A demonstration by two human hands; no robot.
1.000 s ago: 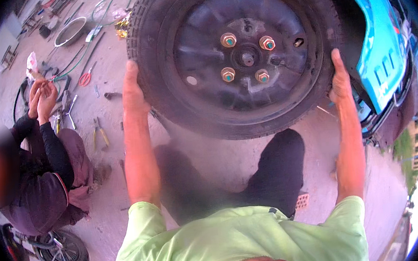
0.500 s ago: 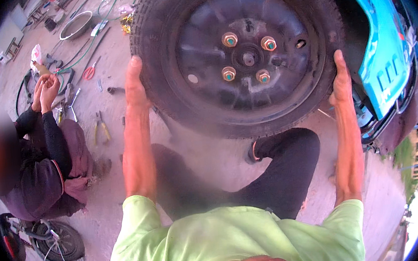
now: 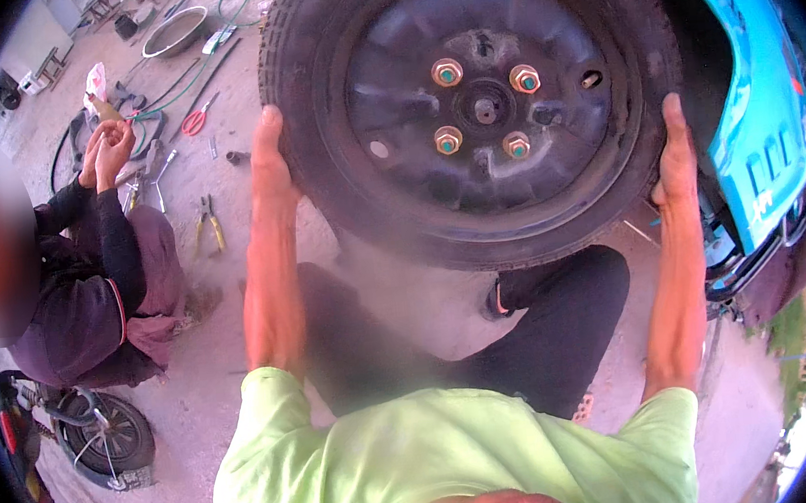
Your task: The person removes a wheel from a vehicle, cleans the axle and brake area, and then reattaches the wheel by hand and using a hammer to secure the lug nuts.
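A wheel with a black tyre (image 3: 318,153) and a dark steel rim (image 3: 404,41) stands upright in front of me, beside a bright blue vehicle body panel (image 3: 754,125). Several brass-coloured nuts (image 3: 448,140) with greenish stud ends surround its centre hub (image 3: 486,110). My left hand (image 3: 274,157) grips the tyre's left side, thumb pointing up along the tread. On the opposite side, my right hand (image 3: 675,156) clasps the tyre close to the panel's edge. The fingers of both hands are mostly hidden behind the tyre.
At left another person's hands (image 3: 109,153) are together over tools. Pliers (image 3: 208,225), red-handled scissors (image 3: 198,118) and a cross wrench (image 3: 160,180) lie on the ground. Farther off sits a grey basin (image 3: 175,32); a small spoked wheel (image 3: 108,435) stands at lower left.
The whole view has shifted slightly, so most things appear farther right. Both my hands keep their places on the tyre, and the nuts show no clear turn.
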